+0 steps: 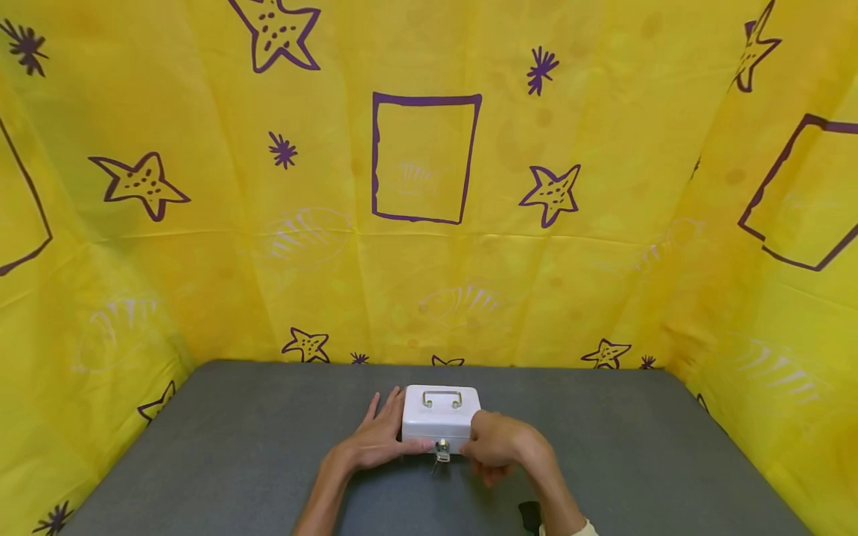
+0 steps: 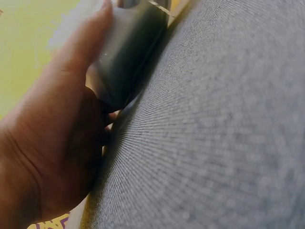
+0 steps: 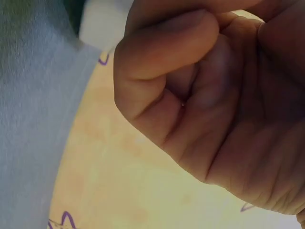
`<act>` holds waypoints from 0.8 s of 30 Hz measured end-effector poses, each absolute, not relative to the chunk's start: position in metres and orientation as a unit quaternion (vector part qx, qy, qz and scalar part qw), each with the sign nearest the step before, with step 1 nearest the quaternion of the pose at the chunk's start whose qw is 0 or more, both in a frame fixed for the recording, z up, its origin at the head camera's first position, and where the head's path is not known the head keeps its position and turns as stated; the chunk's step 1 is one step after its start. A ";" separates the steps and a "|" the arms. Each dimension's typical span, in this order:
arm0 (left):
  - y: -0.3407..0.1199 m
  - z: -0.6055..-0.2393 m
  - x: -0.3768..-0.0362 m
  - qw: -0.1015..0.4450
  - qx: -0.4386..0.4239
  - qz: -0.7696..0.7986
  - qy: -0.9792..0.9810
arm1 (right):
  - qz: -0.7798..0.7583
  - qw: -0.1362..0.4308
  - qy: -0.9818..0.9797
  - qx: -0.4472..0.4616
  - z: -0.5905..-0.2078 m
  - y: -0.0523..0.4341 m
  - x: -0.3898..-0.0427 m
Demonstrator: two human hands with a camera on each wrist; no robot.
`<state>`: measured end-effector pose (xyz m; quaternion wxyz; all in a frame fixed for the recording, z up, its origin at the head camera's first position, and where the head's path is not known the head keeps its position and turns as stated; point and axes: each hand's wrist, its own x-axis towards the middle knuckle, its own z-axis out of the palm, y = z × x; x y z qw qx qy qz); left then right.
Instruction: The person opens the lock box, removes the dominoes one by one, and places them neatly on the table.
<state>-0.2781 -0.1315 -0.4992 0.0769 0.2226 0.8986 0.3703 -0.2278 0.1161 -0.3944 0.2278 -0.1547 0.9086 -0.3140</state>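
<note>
A small white cash box [image 1: 436,424] stands on the grey table with its lid down and a wire handle [image 1: 442,398] on top. A key [image 1: 442,452] sits in the lock on its front, with another key hanging below. My left hand [image 1: 378,441] lies against the box's left side, fingers straight, thumb stretched across the front towards the lock. In the left wrist view that thumb runs along the shaded box [image 2: 128,52]. At the front right corner is my right hand [image 1: 499,443], thumb and index finger against the box. Its other fingers [image 3: 162,52] curl into the palm, holding nothing visible.
The grey tabletop [image 1: 234,432] spreads around the box. Yellow cloth [image 1: 429,260] printed with purple starfish and frames hangs behind it and on both sides. Near my right wrist lies a small black thing [image 1: 530,515], beside a pale sleeve [image 1: 585,529].
</note>
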 end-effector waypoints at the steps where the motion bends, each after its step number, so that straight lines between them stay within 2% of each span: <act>1: -0.132 -0.498 -0.278 0.078 0.226 0.361 0.901 | -0.321 0.230 0.905 -0.157 -0.393 0.119 -0.229; 8: -0.135 -0.496 -0.278 0.064 0.244 0.310 0.917 | -0.352 0.209 0.890 -0.204 -0.385 0.135 -0.240; 14: -0.136 -0.498 -0.279 0.046 0.239 0.313 0.918 | -0.307 0.087 0.903 -0.288 -0.379 0.139 -0.254; 17: -0.134 -0.500 -0.279 0.040 0.240 0.303 0.921 | -0.279 0.046 0.909 -0.307 -0.379 0.139 -0.258; 20: -0.131 -0.502 -0.279 0.033 0.240 0.295 0.924 | -0.250 0.042 0.913 -0.320 -0.379 0.138 -0.263; 24: -0.126 -0.499 -0.277 0.035 0.235 0.293 0.926 | -0.227 0.072 0.917 -0.320 -0.379 0.135 -0.269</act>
